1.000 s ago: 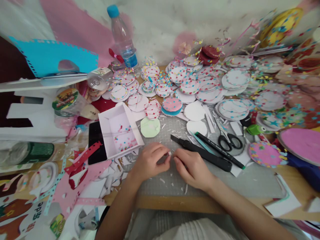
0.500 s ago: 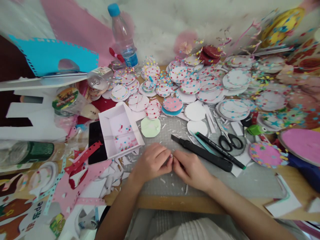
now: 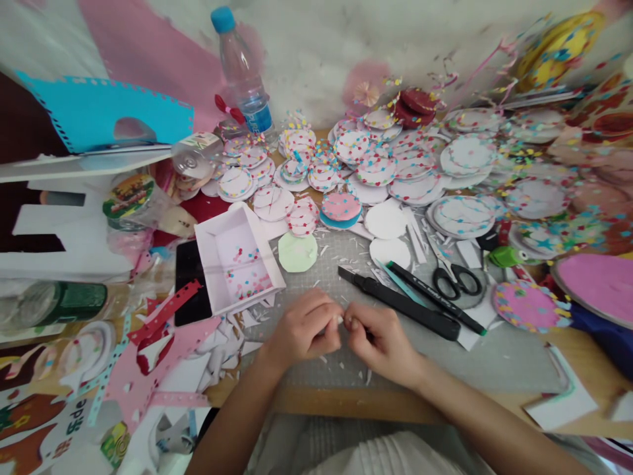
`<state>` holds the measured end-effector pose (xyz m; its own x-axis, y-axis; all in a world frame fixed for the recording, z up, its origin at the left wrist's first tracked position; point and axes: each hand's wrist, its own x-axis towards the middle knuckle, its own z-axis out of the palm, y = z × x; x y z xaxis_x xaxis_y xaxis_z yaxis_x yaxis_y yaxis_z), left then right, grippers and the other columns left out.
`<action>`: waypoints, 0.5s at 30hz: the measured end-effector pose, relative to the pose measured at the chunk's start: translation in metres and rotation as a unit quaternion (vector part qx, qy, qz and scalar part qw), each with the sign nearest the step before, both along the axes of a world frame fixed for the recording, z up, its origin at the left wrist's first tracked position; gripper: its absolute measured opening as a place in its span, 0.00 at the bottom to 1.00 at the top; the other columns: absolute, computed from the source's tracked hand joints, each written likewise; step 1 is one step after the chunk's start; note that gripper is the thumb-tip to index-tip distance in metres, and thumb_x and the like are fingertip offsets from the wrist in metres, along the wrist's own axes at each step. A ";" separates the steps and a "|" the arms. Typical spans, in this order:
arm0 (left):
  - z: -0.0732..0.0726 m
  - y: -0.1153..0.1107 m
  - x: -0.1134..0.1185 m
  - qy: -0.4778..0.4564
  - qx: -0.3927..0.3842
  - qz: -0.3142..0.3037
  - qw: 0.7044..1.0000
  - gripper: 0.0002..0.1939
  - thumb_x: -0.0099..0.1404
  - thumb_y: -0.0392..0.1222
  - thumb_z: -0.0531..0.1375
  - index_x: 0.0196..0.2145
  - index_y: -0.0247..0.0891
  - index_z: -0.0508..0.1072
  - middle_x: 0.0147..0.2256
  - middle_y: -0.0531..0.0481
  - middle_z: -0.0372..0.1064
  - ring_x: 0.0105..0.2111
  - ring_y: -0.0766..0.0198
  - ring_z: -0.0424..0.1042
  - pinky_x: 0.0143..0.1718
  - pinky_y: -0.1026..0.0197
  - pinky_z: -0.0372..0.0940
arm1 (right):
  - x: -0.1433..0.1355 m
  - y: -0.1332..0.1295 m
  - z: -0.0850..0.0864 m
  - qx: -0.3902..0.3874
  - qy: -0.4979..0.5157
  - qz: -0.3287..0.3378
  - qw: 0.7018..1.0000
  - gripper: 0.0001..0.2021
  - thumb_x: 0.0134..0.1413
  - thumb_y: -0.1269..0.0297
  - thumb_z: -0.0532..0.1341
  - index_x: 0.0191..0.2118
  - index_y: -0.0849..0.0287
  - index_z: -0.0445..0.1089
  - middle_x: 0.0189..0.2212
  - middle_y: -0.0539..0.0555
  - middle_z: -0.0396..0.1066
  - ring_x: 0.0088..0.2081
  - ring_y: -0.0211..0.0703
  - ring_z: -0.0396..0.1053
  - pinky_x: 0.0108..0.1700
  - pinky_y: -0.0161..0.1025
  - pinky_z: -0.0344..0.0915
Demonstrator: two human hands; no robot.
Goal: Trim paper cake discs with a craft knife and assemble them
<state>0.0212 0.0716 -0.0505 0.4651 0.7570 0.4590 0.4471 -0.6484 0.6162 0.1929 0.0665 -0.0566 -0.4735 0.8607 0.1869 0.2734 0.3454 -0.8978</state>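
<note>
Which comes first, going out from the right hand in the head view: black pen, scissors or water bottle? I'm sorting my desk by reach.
From the right hand:
1. Black pen, just beyond it, slightly to the right.
2. Scissors, farther right on the mat.
3. Water bottle, farthest, at the back left by the wall.

Scissors (image 3: 455, 280) right of black pens (image 3: 410, 300); water bottle (image 3: 242, 76) behind.

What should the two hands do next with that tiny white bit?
Probably keep pinching and working the tiny white paper bit, held between the left hand and right hand over the grey cutting mat. It looks unfinished, and the white open paper box sits close by.
</note>
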 end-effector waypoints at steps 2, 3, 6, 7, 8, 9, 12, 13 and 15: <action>-0.001 -0.001 0.000 -0.013 -0.019 0.000 1.000 0.08 0.66 0.30 0.50 0.32 0.37 0.66 0.26 0.50 0.65 0.29 0.64 0.63 0.32 0.62 0.61 | 0.000 -0.001 0.000 -0.003 0.005 -0.004 1.000 0.12 0.58 0.71 0.50 0.24 0.55 0.51 0.18 0.43 0.51 0.19 0.31 0.51 0.22 0.30 0.49; -0.002 -0.001 0.000 -0.015 -0.029 0.001 0.999 0.08 0.67 0.31 0.50 0.32 0.37 0.66 0.27 0.50 0.65 0.29 0.64 0.63 0.33 0.62 0.61 | 0.001 -0.001 0.000 -0.005 0.006 -0.005 1.000 0.12 0.59 0.70 0.50 0.24 0.55 0.52 0.18 0.43 0.51 0.19 0.31 0.51 0.22 0.30 0.49; -0.004 0.000 0.002 -0.038 -0.070 0.008 0.997 0.07 0.68 0.33 0.51 0.33 0.38 0.66 0.28 0.50 0.65 0.31 0.64 0.64 0.34 0.62 0.61 | 0.001 0.001 -0.001 -0.009 0.005 -0.009 1.000 0.13 0.61 0.69 0.50 0.25 0.55 0.53 0.19 0.43 0.52 0.20 0.31 0.52 0.23 0.30 0.51; -0.003 0.000 0.002 -0.052 -0.088 0.015 0.995 0.07 0.68 0.33 0.51 0.33 0.38 0.66 0.28 0.50 0.65 0.30 0.64 0.64 0.34 0.63 0.61 | 0.001 0.002 -0.002 -0.009 0.004 -0.010 1.000 0.12 0.61 0.69 0.49 0.25 0.55 0.53 0.19 0.44 0.52 0.20 0.32 0.53 0.24 0.30 0.51; -0.003 0.001 0.003 -0.069 -0.109 0.025 0.991 0.07 0.68 0.34 0.51 0.33 0.38 0.66 0.28 0.51 0.65 0.30 0.65 0.64 0.34 0.63 0.61 | 0.001 0.003 -0.002 -0.006 0.002 -0.011 1.000 0.12 0.61 0.69 0.49 0.25 0.55 0.54 0.19 0.44 0.53 0.21 0.32 0.54 0.24 0.31 0.52; -0.001 0.001 0.003 -0.087 -0.131 0.038 0.987 0.07 0.69 0.35 0.52 0.33 0.38 0.67 0.28 0.51 0.65 0.30 0.65 0.64 0.34 0.63 0.61 | 0.001 0.004 -0.001 -0.002 -0.001 -0.011 1.000 0.13 0.62 0.68 0.49 0.25 0.55 0.54 0.19 0.44 0.54 0.21 0.33 0.54 0.25 0.31 0.53; 0.009 0.003 0.000 -0.141 -0.187 0.088 0.968 0.05 0.68 0.37 0.55 0.33 0.38 0.67 0.29 0.52 0.64 0.30 0.66 0.65 0.34 0.65 0.61 | 0.002 0.008 0.003 0.020 -0.017 -0.019 0.999 0.13 0.63 0.67 0.48 0.25 0.56 0.56 0.20 0.46 0.57 0.22 0.33 0.56 0.26 0.31 0.55; 0.014 0.002 -0.002 -0.158 -0.196 0.104 0.962 0.04 0.67 0.38 0.56 0.33 0.38 0.68 0.29 0.53 0.64 0.30 0.66 0.65 0.34 0.65 0.62 | 0.004 0.008 0.005 0.030 -0.025 -0.024 0.999 0.14 0.64 0.66 0.47 0.26 0.56 0.56 0.20 0.46 0.58 0.22 0.34 0.57 0.26 0.31 0.55; 0.024 0.000 -0.007 -0.189 -0.205 0.130 0.952 0.04 0.66 0.40 0.59 0.33 0.38 0.69 0.29 0.53 0.64 0.30 0.67 0.65 0.35 0.66 0.62 | 0.010 0.007 0.010 0.051 -0.045 -0.037 0.997 0.14 0.64 0.66 0.47 0.26 0.56 0.58 0.21 0.47 0.60 0.23 0.34 0.58 0.26 0.31 0.55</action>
<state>0.0141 0.0713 -0.0260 0.0982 0.9751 0.1988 0.2551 -0.2178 0.9421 0.2027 0.0733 -0.0468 -0.4278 0.8726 0.2356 0.3787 0.4098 -0.8298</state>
